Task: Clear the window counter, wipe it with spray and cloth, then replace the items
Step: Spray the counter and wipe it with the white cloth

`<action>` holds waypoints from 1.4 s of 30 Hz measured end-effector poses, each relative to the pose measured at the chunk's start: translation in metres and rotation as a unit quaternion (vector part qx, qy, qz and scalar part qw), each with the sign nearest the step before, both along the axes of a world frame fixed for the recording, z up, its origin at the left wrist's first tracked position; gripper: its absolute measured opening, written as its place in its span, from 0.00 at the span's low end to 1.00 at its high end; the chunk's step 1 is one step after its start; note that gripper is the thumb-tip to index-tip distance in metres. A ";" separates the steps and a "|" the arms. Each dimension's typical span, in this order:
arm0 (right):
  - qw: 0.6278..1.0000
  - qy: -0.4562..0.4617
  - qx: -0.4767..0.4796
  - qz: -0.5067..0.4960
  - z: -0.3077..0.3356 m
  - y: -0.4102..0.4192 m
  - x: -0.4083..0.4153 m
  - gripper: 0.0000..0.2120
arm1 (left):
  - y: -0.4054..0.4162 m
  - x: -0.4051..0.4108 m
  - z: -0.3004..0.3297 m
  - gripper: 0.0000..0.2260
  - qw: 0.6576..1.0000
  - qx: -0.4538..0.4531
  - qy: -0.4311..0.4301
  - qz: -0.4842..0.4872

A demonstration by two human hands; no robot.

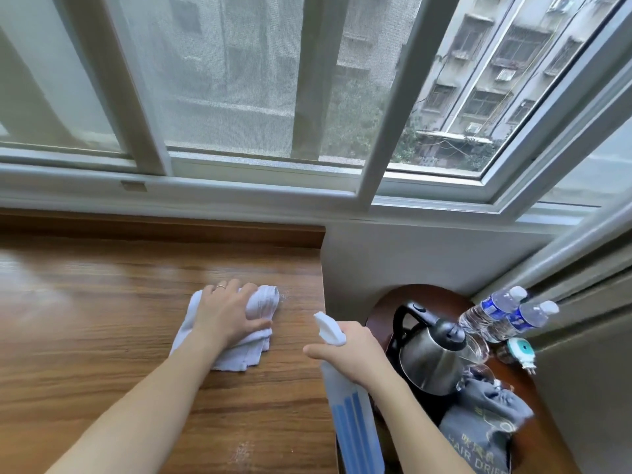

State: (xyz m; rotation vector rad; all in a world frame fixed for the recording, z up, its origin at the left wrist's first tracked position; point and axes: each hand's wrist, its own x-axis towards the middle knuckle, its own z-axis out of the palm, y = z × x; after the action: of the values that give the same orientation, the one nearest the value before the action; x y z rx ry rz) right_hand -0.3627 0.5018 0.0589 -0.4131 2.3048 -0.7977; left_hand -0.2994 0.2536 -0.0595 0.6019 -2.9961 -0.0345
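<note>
The wooden counter is bare under both hands, so the wiping step seems in hand; the white cloth lies beneath the left hand, fingers flat and pressing; the right hand grips the spray bottle; next, I judge, sweeping toward spray specks beyond the fingertips.

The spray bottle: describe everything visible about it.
The translucent plastic spray bottle with blue vertical stripes has a white trigger head, its nozzle pointing up and left toward the wooden counter. It is held in the air, tilted, at the counter's right edge. The right hand grips its neck, the index finger stretched out past the head rather than curled on the trigger. Its base runs out of frame at the bottom; any liquid level cannot be made out.
</note>
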 end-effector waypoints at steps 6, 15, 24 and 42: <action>0.999 -0.007 -0.004 0.036 -0.010 0.007 -0.015 0.20 | 0.003 -0.001 -0.007 0.34 0.999 -0.039 0.025 0.006; 0.998 -0.040 -0.014 0.042 -0.024 0.002 -0.038 0.22 | -0.011 -0.025 -0.012 0.30 0.998 -0.042 0.051 -0.003; 0.999 -0.012 -0.029 0.013 -0.031 -0.017 -0.053 0.25 | -0.036 -0.101 -0.002 0.32 0.997 -0.061 0.039 0.012; 0.999 0.022 0.008 0.042 -0.032 -0.026 -0.055 0.24 | 0.018 -0.039 -0.012 0.29 0.998 -0.038 0.041 -0.043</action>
State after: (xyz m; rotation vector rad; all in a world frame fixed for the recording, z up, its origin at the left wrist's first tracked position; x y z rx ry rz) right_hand -0.4175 0.4760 0.0266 -0.5228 2.3167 -0.7358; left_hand -0.3388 0.2713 -0.0717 0.4524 -2.9265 0.0486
